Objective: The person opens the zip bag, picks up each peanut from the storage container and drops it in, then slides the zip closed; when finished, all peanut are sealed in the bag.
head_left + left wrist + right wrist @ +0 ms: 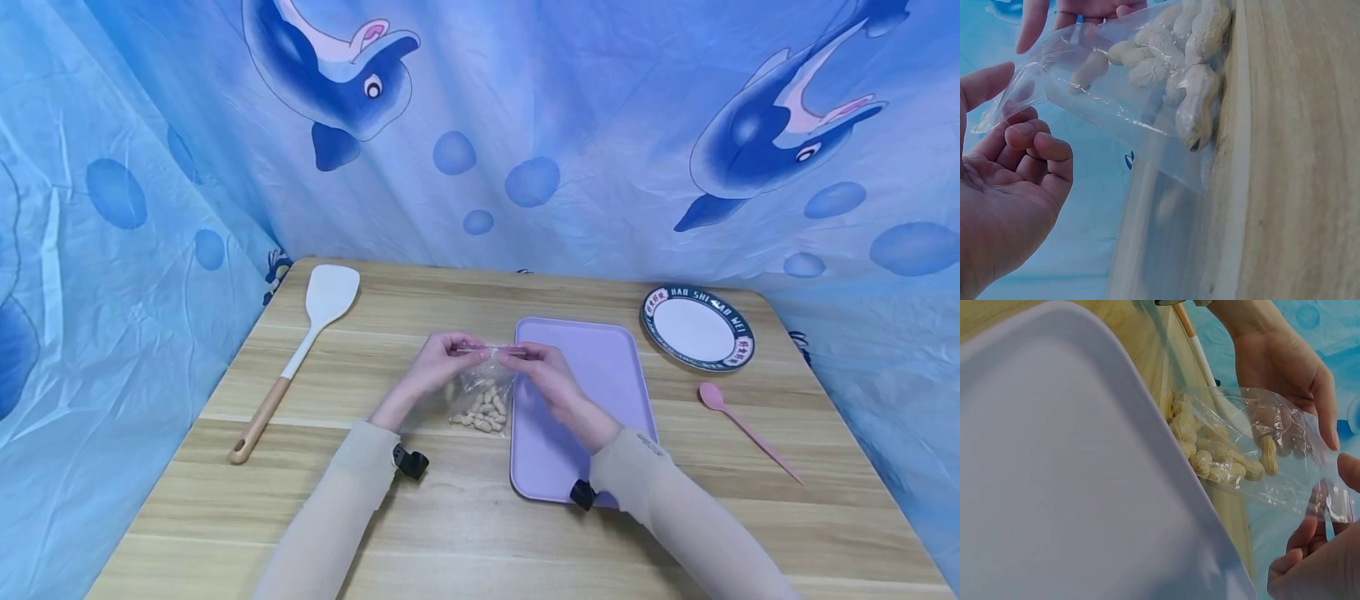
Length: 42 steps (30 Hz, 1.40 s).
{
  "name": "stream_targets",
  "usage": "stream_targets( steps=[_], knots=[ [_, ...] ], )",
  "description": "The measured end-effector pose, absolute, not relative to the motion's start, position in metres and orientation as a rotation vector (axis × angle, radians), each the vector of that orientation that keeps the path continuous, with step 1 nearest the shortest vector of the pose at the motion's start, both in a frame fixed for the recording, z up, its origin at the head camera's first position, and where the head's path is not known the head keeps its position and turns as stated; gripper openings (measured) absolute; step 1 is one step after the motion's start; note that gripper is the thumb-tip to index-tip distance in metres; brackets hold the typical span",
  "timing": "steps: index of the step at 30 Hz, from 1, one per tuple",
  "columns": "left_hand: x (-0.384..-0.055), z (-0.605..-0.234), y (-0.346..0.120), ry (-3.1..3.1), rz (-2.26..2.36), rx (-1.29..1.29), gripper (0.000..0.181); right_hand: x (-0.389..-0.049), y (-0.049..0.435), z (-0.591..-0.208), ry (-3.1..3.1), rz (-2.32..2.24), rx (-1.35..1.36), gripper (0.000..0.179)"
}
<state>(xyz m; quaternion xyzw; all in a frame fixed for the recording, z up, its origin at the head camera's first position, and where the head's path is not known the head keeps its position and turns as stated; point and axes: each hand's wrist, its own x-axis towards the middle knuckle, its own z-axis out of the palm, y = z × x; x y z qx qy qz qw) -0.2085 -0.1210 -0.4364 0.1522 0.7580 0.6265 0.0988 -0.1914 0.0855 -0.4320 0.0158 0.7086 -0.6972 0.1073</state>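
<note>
A clear zip bag of unshelled peanuts stands with its bottom on the table, just left of the purple tray. My left hand pinches the left part of the bag's top edge between thumb and fingers. The right hand pinches the top edge on the other side, its forearm over the tray. In the left wrist view, peanuts gather at the bag's bottom and the left hand has its fingers curled behind the film. The right wrist view shows the bag held between both hands.
A white spatula with a wooden handle lies at the left of the wooden table. To the right are a plate with a dark patterned rim and a pink spoon. A blue dolphin-print curtain hangs behind the table.
</note>
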Motion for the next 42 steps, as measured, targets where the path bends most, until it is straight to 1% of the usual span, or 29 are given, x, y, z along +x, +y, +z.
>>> stream_targets(
  steps=[9, 17, 20, 27, 42],
  knots=[
    [-0.2063, -0.4359, -0.1183, 2.205, 1.924, 0.436, 0.023, -0.1921, 0.0808, -0.4338, 2.137, -2.081, 0.053, 0.024],
    [-0.2063, -0.4372, -0.1155, 2.242, 1.897, 0.459, 0.021, -0.1917, 0.0778, -0.4341, 2.102, -2.083, 0.092, 0.009],
    [-0.2062, -0.4371, -0.1150, 2.253, 1.880, 0.470, 0.019, -0.1921, 0.0771, -0.4348, 2.107, -2.078, 0.111, 0.011],
    [-0.2047, -0.4362, -0.1141, 2.282, 1.864, 0.460, 0.017, -0.1920, 0.0769, -0.4358, 2.118, -2.058, 0.119, 0.021],
    [-0.2044, -0.4354, -0.1122, 2.325, 1.830, 0.461, 0.016, -0.1919, 0.0757, -0.4357, 2.121, -2.097, 0.083, 0.015]
  ],
)
